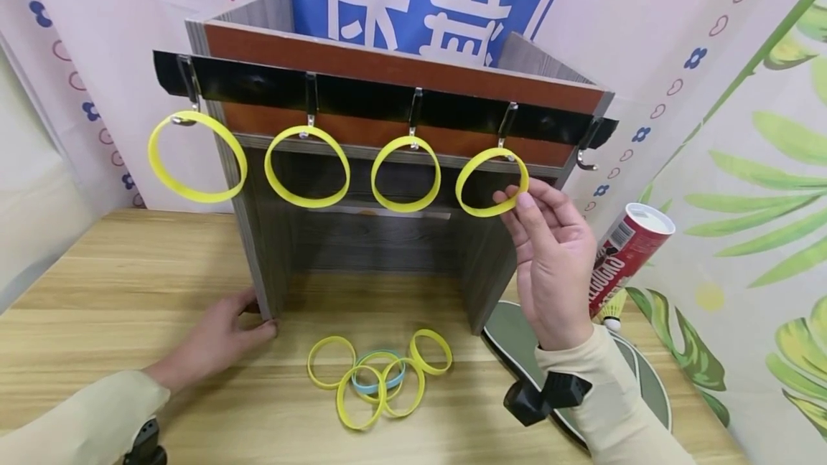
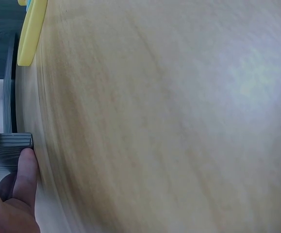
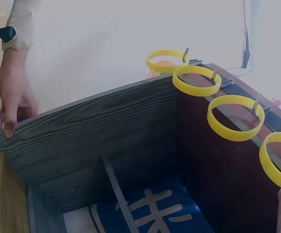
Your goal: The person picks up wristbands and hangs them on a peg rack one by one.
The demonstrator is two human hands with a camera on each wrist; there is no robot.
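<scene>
My right hand (image 1: pixel 549 250) pinches the lower right of a yellow silicone wristband (image 1: pixel 460 189), between thumb and fingers. That band hangs at the fourth hook (image 1: pixel 508 124) of a black strip across a grey wooden stand (image 1: pixel 481 264). Three more yellow wristbands hang to its left, among them one (image 1: pixel 439 176) beside it. Down at the table, my left hand (image 1: pixel 216 339) grips the foot of the stand's left side panel (image 1: pixel 261 264), thumb on the front edge in the left wrist view. Several yellow wristbands (image 1: pixel 340 411) and a blue one (image 1: pixel 360 384) lie in front of the stand.
A bare hook (image 1: pixel 586 161) sits at the strip's right end. Right of the stand are a red tube (image 1: pixel 623 257), a shuttlecock (image 1: pixel 612 311) and a green racket-shaped case (image 1: pixel 510 336) on the wooden table (image 1: pixel 84 285). A patterned curtain (image 1: pixel 743 185) hangs behind.
</scene>
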